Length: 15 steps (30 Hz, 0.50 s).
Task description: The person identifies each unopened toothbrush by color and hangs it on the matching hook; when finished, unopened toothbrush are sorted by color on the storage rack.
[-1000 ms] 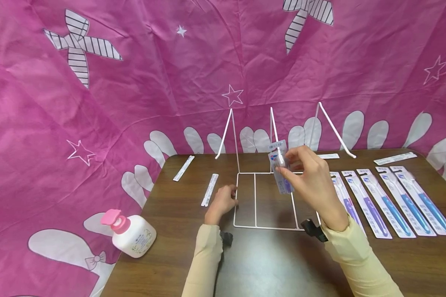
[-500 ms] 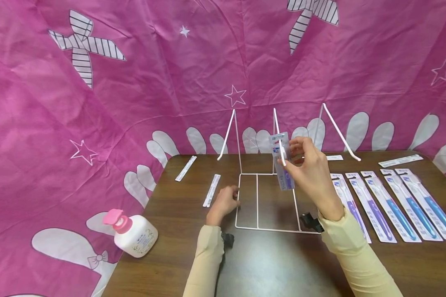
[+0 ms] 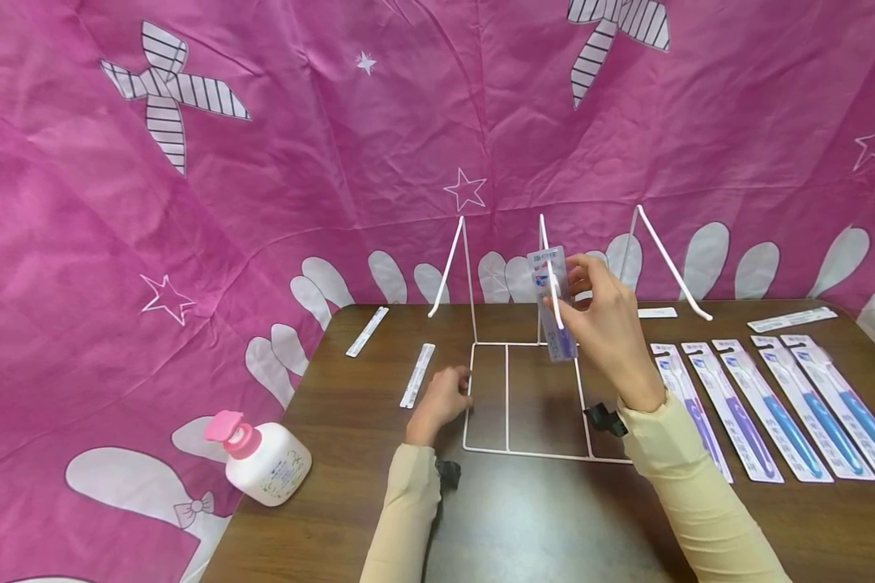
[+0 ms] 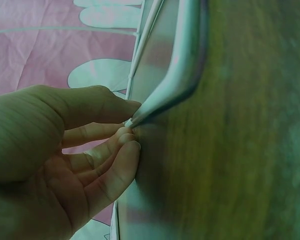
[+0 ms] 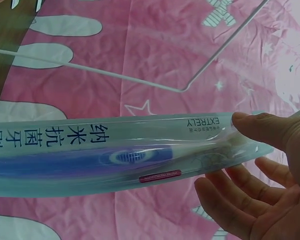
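Observation:
My right hand [image 3: 608, 324] pinches a packaged toothbrush [image 3: 563, 346], purple-handled in a clear blister, near its top. The white wire rack's middle prong [image 3: 559, 317] shows in front of the pack's lower part, and its upper end lies behind the pack's top edge, so the prong seems to run through the pack's top. In the right wrist view, the thumb presses one face of the toothbrush pack [image 5: 85, 157], with the fingers behind. My left hand [image 3: 441, 401] holds the left base wire of the rack [image 3: 507, 405], thumb and fingertips meeting at it in the left wrist view.
Several packaged toothbrushes [image 3: 740, 413], purple and blue, lie in a row at the right. Narrow white strips [image 3: 417, 376] lie at left, back and right. A white pump bottle [image 3: 270, 465] with a pink top stands at left. A pink curtain [image 3: 262, 202] hangs behind.
My right hand has moved up and back with the toothbrush pack, and more of the middle prong now shows in front of it. The left hand stays at the rack; the head view shifted slightly.

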### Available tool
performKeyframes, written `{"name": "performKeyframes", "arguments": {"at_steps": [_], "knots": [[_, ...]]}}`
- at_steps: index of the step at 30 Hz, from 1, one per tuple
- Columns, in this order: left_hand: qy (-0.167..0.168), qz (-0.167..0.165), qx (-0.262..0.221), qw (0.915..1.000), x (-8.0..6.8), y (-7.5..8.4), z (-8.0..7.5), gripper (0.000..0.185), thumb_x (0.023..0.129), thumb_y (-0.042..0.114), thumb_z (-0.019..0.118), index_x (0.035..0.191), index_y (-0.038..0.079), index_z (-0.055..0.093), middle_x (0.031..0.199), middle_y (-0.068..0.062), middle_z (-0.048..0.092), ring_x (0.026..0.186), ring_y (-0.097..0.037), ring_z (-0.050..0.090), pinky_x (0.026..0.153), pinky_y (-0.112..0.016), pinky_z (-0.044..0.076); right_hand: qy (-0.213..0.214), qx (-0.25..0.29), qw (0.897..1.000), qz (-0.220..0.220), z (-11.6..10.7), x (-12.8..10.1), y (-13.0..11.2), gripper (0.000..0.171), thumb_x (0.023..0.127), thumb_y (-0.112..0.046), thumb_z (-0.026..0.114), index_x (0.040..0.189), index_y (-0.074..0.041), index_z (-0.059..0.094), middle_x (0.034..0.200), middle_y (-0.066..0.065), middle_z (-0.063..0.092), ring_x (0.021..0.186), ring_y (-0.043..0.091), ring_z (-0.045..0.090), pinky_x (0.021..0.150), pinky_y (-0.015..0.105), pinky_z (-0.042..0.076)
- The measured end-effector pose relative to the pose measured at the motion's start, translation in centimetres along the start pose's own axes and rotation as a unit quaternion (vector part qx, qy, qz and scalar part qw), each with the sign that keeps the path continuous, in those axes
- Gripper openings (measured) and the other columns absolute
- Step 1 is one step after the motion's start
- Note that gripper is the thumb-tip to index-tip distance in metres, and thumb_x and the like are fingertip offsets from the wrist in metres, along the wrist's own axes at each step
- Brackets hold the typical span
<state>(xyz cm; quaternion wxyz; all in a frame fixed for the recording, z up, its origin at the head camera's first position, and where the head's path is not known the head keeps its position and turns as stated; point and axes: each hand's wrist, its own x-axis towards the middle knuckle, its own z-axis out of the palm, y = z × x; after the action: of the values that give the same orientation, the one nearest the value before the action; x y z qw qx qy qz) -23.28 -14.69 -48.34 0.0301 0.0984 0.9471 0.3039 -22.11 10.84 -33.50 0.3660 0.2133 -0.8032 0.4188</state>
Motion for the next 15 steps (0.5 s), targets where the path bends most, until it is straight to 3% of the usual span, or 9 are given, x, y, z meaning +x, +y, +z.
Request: {"name": "performKeyframes", "arguments": {"at_steps": [3,12,15], "knots": [[0.000,0.001,0.002,1.0000,-0.1,0.0,0.0,0.041,0.078,-0.003,0.079,0.118,-0.003,0.067,0.090,-0.006,0.064,0.079,-0.020,0.058,0.074,-0.037,0.051,0.005,0.012,1.000,0.009,0.2,0.3,0.3,0.055,0.071,0.009,0.086,0.118,0.008,0.058,0.089,0.019,0.066,0.081,0.034,0.069,0.070,0.004,0.040],[0.004,0.001,-0.002,1.0000,-0.1,0.0,-0.1,0.041,0.078,-0.003,0.079,0.117,-0.004,0.067,0.090,-0.007,0.065,0.080,-0.021,0.059,0.076,-0.038,0.051,0.003,0.018,0.999,0.032,1.1,1.6,1.2,0.054,0.074,0.005,0.086,0.120,0.007,0.057,0.091,0.020,0.067,0.083,0.034,0.068,0.067,0.005,0.040],[0.005,0.007,0.001,1.0000,-0.1,0.1,-0.2,0.041,0.078,-0.003,0.079,0.116,-0.004,0.068,0.090,-0.007,0.066,0.080,-0.021,0.060,0.076,-0.038,0.052,0.004,0.021,0.999,0.034,1.4,2.1,1.5,0.053,0.075,0.005,0.085,0.119,0.007,0.057,0.091,0.021,0.068,0.082,0.034,0.068,0.068,0.015,0.049]]}}
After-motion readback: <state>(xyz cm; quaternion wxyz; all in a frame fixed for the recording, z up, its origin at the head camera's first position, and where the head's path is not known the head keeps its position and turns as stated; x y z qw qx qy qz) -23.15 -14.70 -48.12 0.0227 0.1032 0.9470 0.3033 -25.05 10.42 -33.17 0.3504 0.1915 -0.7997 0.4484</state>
